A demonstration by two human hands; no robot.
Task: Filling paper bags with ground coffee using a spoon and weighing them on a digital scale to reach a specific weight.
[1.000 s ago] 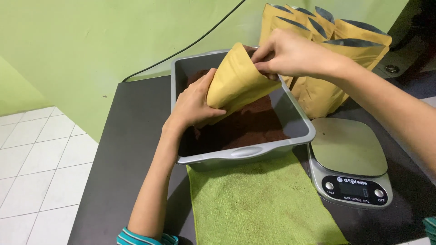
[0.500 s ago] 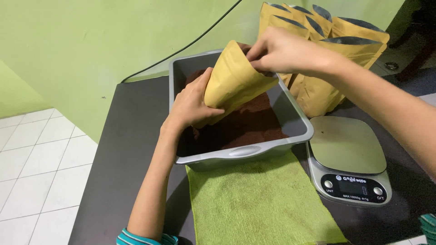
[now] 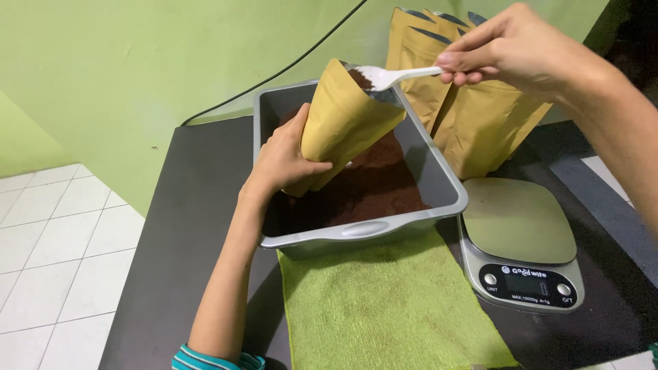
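Left hand (image 3: 284,156) grips a tan pouch (image 3: 343,123), fingers wrapped round its lower side, holding it tilted over the grey tray (image 3: 363,229) with the open mouth up and to the right. Right hand (image 3: 510,48) pinches the handle of a white spoon (image 3: 391,75), fingers closed on it; the spoon bowl sits at the pouch mouth, loaded with brown powder (image 3: 384,185). The same powder fills the tray. Tray rests on a dark bench (image 3: 199,205), front edge over a green towel (image 3: 384,301). Scale (image 3: 521,240) just right of the tray. More tan pouches (image 3: 480,130) stand behind, near the green wall.
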